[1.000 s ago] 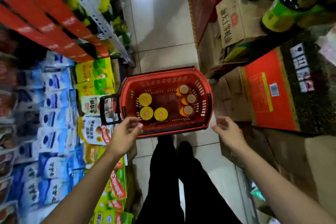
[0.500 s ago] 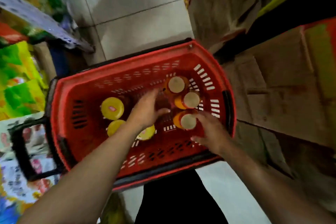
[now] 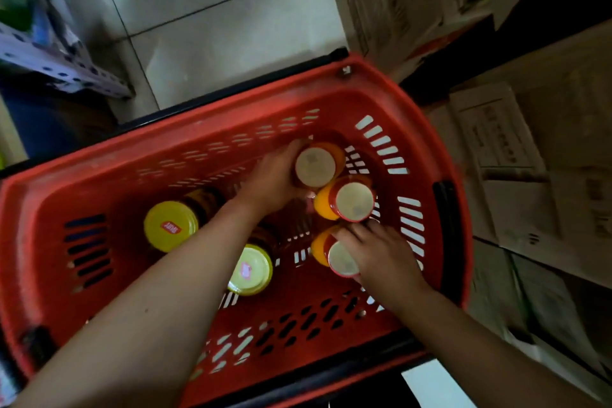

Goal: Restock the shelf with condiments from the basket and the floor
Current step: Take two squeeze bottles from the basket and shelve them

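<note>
A red basket [image 3: 43,242] fills the middle of the frame on the tiled floor [image 3: 215,26]. Three orange jars stand upright in a row at its right side, long axes vertical, cream lids facing up. The left grip [image 3: 275,179] is wrapped around the upper jar [image 3: 314,166]. The right grip [image 3: 381,258] curls over the rim of the lowest jar [image 3: 342,260]. The middle jar [image 3: 352,200] stands free between them. Two yellow-lidded jars [image 3: 170,225] stand at centre left, lids up. Cardboard boxes [image 3: 496,159] line the right edge.
</note>
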Demonstrator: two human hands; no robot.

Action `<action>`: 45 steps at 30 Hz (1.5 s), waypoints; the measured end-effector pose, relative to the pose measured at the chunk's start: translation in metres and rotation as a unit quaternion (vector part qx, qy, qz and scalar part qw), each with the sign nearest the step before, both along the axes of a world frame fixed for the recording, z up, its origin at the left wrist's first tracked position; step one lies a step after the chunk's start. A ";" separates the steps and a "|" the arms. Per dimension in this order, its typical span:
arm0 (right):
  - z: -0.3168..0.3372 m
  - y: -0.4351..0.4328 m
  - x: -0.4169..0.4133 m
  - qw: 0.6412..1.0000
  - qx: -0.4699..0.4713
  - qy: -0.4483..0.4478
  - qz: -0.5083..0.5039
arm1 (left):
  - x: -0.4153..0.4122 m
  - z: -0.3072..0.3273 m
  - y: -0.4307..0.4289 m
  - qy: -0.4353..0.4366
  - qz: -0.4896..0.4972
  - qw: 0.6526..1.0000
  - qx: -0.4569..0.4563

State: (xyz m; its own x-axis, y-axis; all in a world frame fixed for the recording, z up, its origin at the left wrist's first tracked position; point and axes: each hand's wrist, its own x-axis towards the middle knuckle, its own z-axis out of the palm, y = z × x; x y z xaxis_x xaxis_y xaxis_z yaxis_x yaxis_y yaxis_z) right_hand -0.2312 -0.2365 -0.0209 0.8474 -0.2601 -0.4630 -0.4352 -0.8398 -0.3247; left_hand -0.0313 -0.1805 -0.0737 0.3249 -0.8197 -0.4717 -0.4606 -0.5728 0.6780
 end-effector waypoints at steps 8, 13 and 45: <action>0.018 -0.002 0.001 0.997 0.061 0.006 -0.049 | -0.002 0.025 0.023 -0.025 0.050 0.998 -0.009; 0.073 -0.010 0.006 0.974 0.164 -0.017 -0.155 | 0.006 0.082 0.049 -0.041 0.078 0.996 0.006; 0.636 0.023 -0.139 0.813 0.020 -0.329 -0.480 | -0.052 0.701 0.041 -0.088 -0.208 0.955 -0.195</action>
State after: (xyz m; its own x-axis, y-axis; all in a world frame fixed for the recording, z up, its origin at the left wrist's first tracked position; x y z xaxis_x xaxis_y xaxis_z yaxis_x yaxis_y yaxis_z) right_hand -0.3704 -0.2132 0.6156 0.3299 -0.9439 -0.0153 -0.6050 -0.1989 -0.7710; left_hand -0.0830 -0.1399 0.6273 -0.0198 -0.9971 -0.0732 -0.7198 -0.0366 0.6932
